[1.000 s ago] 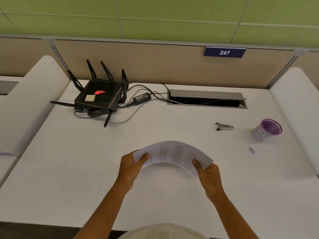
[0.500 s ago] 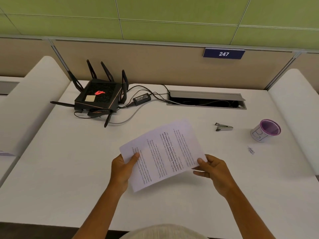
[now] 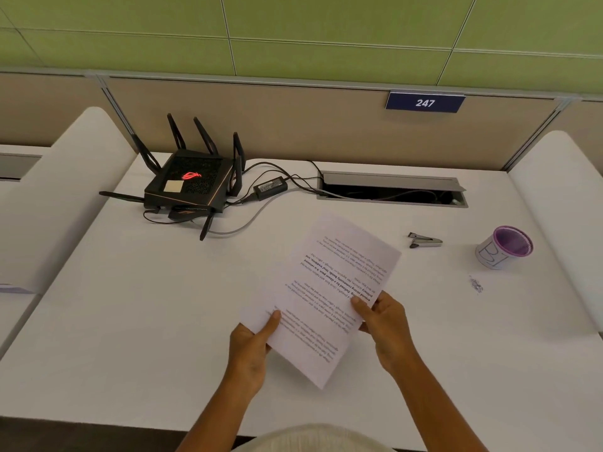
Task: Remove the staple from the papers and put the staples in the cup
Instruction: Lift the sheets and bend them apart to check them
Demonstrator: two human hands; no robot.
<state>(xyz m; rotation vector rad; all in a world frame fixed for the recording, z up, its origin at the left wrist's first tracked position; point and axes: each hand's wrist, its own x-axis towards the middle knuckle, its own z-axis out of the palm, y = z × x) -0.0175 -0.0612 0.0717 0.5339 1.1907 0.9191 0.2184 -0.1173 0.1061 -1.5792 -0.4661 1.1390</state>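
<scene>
Both hands pinch papers above desk: L hand near corner, R hand right edge

white desk | on it: router, staple remover, cup, staples

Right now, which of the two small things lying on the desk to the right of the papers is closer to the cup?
The small grey speck pile, just in front of the cup. The metal staple remover lies farther off, between the cup and the papers.
</scene>
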